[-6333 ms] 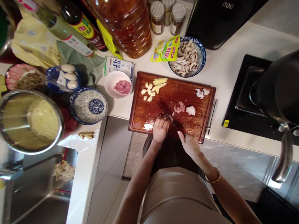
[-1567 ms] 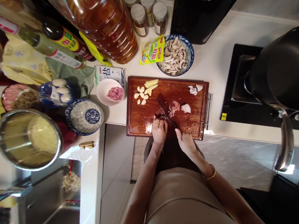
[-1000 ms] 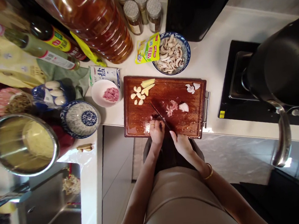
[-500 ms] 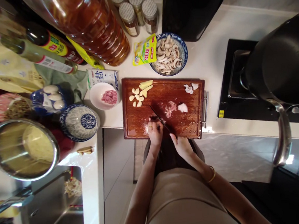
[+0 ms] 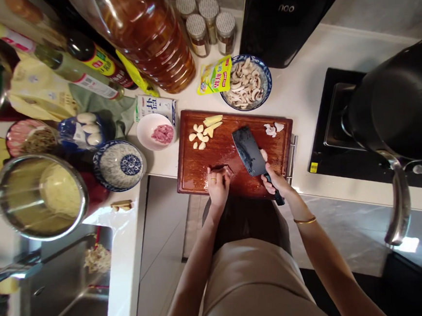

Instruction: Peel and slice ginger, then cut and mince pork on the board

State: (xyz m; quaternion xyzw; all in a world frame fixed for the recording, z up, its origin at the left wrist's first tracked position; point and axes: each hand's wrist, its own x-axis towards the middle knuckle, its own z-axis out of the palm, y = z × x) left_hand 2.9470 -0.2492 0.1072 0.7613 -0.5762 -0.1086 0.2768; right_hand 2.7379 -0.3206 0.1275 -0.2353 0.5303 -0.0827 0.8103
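Garlic (image 5: pixel 200 136) near cleaver (image 5: pixel 247 150) — mushrooms (image 5: pixel 243 85) beyond.

Pot (image 5: pixel 405 96) on hob (image 5: pixel 325 146), jars (image 5: pixel 197 32) beside large bottle (image 5: pixel 150 41)

Dark cleaver (image 5: pixel 249 151), blade broadside up, pink meat (image 5: pixel 228 170)

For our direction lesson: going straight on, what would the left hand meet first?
Past the meat it touches, probably the yellow slices or neighbouring garlic cloves; curled fingers make this uncertain.
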